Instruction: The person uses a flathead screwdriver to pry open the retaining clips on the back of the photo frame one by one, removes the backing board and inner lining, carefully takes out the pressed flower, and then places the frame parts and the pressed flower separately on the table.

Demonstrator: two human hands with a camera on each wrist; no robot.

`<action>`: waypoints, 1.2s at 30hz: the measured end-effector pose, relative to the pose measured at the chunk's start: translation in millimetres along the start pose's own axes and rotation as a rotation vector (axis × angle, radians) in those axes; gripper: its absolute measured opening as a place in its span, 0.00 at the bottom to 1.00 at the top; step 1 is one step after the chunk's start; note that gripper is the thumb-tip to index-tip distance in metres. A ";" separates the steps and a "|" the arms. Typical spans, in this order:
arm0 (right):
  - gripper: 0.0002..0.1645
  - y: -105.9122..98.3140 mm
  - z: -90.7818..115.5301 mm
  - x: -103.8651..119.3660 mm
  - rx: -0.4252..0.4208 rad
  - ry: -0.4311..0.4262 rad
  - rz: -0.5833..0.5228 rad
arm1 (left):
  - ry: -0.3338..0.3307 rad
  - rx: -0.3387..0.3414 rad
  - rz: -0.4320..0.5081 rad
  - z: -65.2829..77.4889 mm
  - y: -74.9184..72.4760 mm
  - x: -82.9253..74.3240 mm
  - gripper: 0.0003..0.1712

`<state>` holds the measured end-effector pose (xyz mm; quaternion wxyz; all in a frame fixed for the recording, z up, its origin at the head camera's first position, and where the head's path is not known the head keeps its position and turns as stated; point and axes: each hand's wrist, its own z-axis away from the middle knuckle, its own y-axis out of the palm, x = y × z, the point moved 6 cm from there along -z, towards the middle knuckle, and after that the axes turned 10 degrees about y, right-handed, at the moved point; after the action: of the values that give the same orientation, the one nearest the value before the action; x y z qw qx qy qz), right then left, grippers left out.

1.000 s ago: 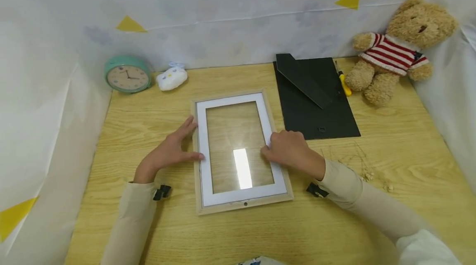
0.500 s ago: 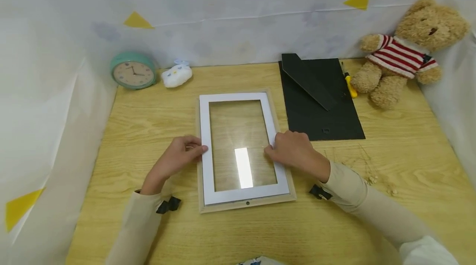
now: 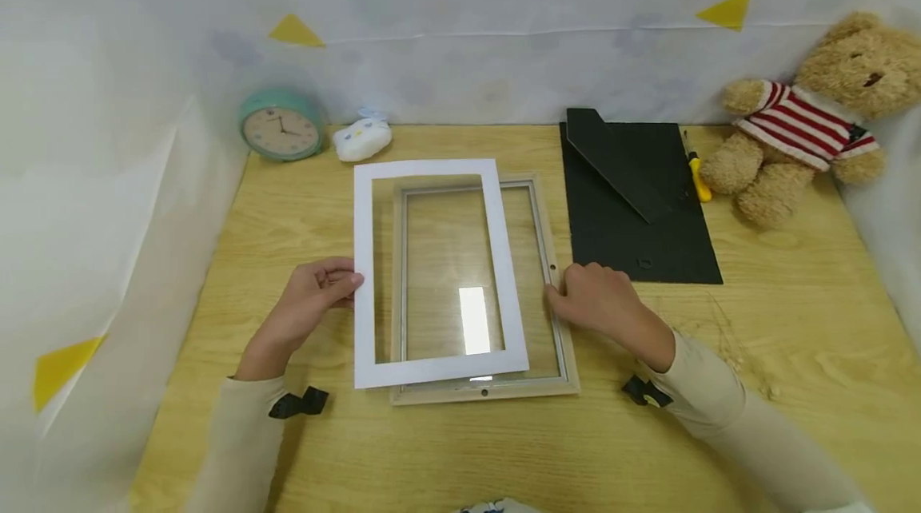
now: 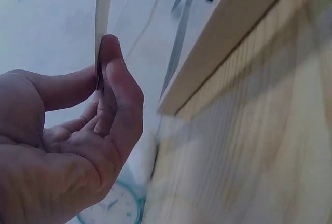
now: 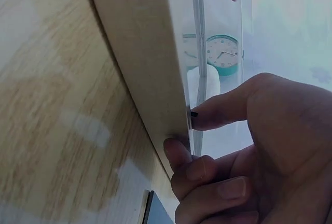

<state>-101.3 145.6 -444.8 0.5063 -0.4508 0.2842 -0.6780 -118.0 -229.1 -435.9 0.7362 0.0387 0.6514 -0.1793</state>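
Observation:
A white picture mat [image 3: 364, 217] is held above and left of the light wooden picture frame [image 3: 446, 395], overlapping part of it. My left hand [image 3: 305, 309] pinches the mat's left edge between thumb and fingers; edge-on, the mat [image 4: 105, 1] looks thin in the left wrist view. The frame lies on the table, its clear pane reflecting a bright light. On its right side rail sits my right hand [image 3: 608, 301]. In the right wrist view, the thumb presses the top of the frame [image 5: 140, 42] and curled fingers touch its outer side.
A black backing board [image 3: 633, 249] with its stand lies at the back right, beside a yellow-handled screwdriver [image 3: 698, 177] and a teddy bear [image 3: 799, 129]. Dried flower stems [image 3: 730, 345] lie to the right. A green clock [image 3: 282, 129] and white plush [image 3: 362, 139] stand back left.
My left hand has taken hold of the mat's left edge and lifted it out of the frame, moving it left. The right hand stays at the frame's right rail.

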 end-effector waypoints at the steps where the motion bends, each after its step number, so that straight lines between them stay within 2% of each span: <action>1: 0.33 0.7 0.0 -0.2 0.002 -0.005 0.004 | 0.000 -0.010 -0.009 2.8 -7.0 -0.7 0.23; 6: 0.32 1.7 1.2 -0.7 0.001 -0.035 0.011 | -0.006 -0.072 -0.091 17.0 -44.7 -2.7 0.26; 13: 0.31 1.5 3.1 -2.3 0.006 -0.047 0.007 | -0.060 -0.163 -0.178 26.7 -101.3 14.3 0.31; 18: 0.30 2.6 4.3 -1.1 0.006 -0.052 -0.005 | -0.095 -0.193 -0.217 32.4 -130.7 19.3 0.35; 22: 0.29 3.1 5.2 -0.2 0.009 -0.055 -0.005 | -0.144 -0.214 -0.268 37.2 -141.6 21.4 0.34; 28: 0.29 3.3 6.6 -1.2 0.006 -0.054 -0.008 | -0.219 -0.200 -0.363 36.9 -145.4 28.9 0.34; 36: 0.30 3.3 5.2 0.4 -0.004 -0.062 -0.002 | -0.163 -0.254 -0.643 32.5 -150.5 28.6 0.33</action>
<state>-95.2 144.5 -445.2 0.5133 -0.4728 0.2694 -0.6637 -132.0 -385.0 -432.3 0.6907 -0.2748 0.5864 -0.3218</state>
